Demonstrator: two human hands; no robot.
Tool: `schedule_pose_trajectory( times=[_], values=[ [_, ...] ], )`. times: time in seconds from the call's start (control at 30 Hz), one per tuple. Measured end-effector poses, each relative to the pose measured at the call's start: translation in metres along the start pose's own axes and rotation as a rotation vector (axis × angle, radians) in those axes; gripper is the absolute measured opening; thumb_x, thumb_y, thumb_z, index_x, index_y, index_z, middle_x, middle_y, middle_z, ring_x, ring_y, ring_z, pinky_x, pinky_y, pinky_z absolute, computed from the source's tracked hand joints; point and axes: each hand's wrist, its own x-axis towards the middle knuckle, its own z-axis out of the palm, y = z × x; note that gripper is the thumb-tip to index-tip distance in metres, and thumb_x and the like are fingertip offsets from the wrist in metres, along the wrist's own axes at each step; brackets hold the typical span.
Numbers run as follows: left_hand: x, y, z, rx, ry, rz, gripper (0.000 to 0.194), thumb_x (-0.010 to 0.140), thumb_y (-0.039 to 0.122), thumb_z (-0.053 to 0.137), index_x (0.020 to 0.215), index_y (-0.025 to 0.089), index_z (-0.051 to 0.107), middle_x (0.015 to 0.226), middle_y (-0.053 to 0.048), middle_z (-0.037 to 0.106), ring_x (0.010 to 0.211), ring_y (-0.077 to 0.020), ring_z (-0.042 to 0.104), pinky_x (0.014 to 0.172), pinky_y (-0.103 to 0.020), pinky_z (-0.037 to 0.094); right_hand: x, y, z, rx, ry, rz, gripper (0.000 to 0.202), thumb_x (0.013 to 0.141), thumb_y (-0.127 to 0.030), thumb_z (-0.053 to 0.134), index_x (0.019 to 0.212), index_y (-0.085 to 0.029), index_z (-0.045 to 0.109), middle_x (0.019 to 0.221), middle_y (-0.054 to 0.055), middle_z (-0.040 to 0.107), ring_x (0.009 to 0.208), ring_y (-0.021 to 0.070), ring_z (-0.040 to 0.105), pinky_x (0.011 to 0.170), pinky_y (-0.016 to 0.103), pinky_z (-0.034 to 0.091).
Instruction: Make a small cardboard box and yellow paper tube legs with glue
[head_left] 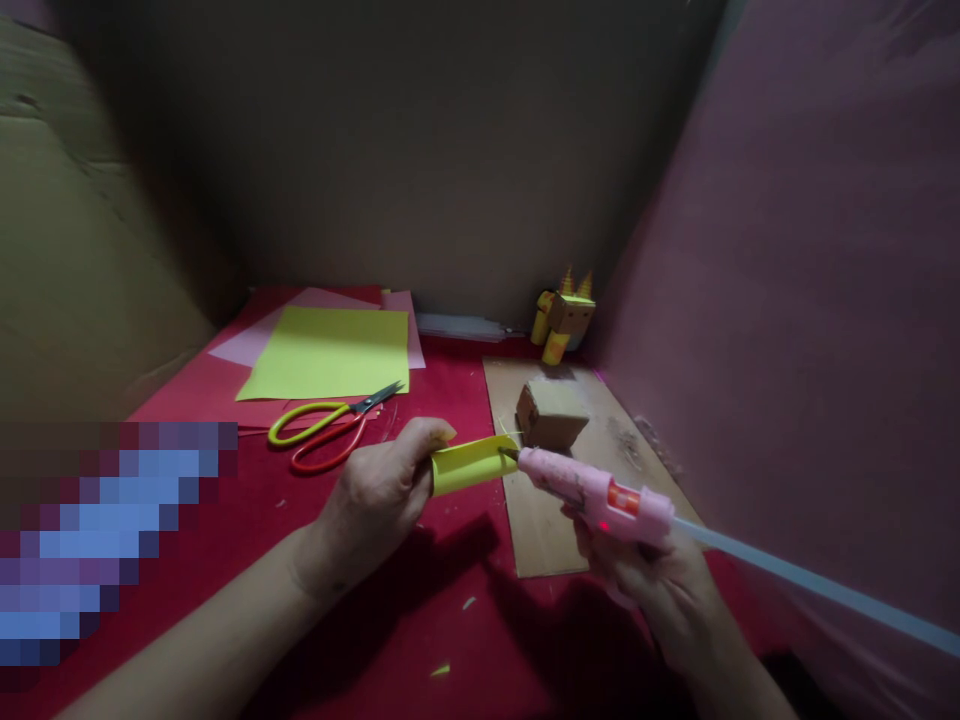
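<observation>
Holding curled yellow paper [472,467] above the red surface [450,390] in our left grip [381,485], we clasp a pink glue gun [562,477] in our right grip [656,570], its nozzle [511,454] at the paper's end; 1 cardboard box [556,412] sits just beyond.

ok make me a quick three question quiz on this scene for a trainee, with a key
1. Which hand holds the glue gun?

2. True or false: the scissors lie on the cardboard.

3. Where is the nozzle?
a) over the scissors
b) at the curled yellow paper
c) against the horned figure

Key
1. The right hand; the left hand holds the curled yellow paper.
2. False; the block rests there, and the scissors lie apart from it.
3. b
</observation>
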Motion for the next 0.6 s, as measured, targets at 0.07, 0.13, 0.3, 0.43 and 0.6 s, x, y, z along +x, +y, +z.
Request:
schedule_pose_trajectory(
  times=[0.07,0.13,0.3,0.43,0.6],
  values=[
    [0.0,0.0,0.0,0.004,-0.007,-0.005,0.022,0.083,0.006,0.045,0.1,0.016,0.054,0.074,-0.001,0.069,0.058,-0.012,0.066,0.057,-0.02,0.05,0.0,0.0,0.001,0.003,-0.006,0.017,0.044,0.089,-0.042,0.054,0.128,-0.024,0.058,0.069,0.005,0.066,0.051,0.0173,0.052,0.046,0.03,0.045],
    [0.0,0.0,0.0,0.006,-0.003,0.003,0.022,0.083,0.006,0.045,0.099,0.017,0.054,0.073,-0.001,0.069,0.058,-0.0119,0.066,0.056,-0.02,0.05,0.0,0.003,0.001,0.012,0.021,0.031,0.046,0.088,-0.043,0.055,0.13,-0.024,0.057,0.075,0.006,0.068,0.053,0.0171,0.054,0.046,0.03,0.045],
    [0.001,0.0,0.0,0.006,0.002,0.006,0.021,0.083,0.005,0.044,0.098,0.016,0.055,0.071,0.0,0.068,0.054,-0.0112,0.064,0.054,-0.019,0.048,0.0,0.014,-0.004,0.007,0.16,0.031,0.032,0.083,-0.04,0.064,0.111,-0.024,0.069,0.086,0.008,0.071,0.068,0.0218,0.063,0.058,0.033,0.053],
    [0.001,-0.001,0.0,0.003,-0.009,0.007,0.021,0.083,0.005,0.044,0.097,0.016,0.055,0.071,0.0,0.069,0.054,-0.0111,0.064,0.053,-0.019,0.047,0.0,0.014,-0.007,-0.004,0.183,-0.001,0.021,0.08,-0.036,0.068,0.097,-0.024,0.073,0.078,0.006,0.071,0.064,0.0197,0.062,0.059,0.032,0.053],
    [0.0,-0.002,0.0,0.021,-0.003,0.02,0.021,0.082,0.005,0.044,0.097,0.016,0.055,0.07,0.0,0.068,0.054,-0.011,0.065,0.055,-0.019,0.047,-0.001,0.011,-0.008,-0.015,0.182,-0.009,0.023,0.081,-0.037,0.068,0.1,-0.024,0.073,0.081,0.006,0.071,0.06,0.0166,0.059,0.055,0.028,0.051]
  ],
)
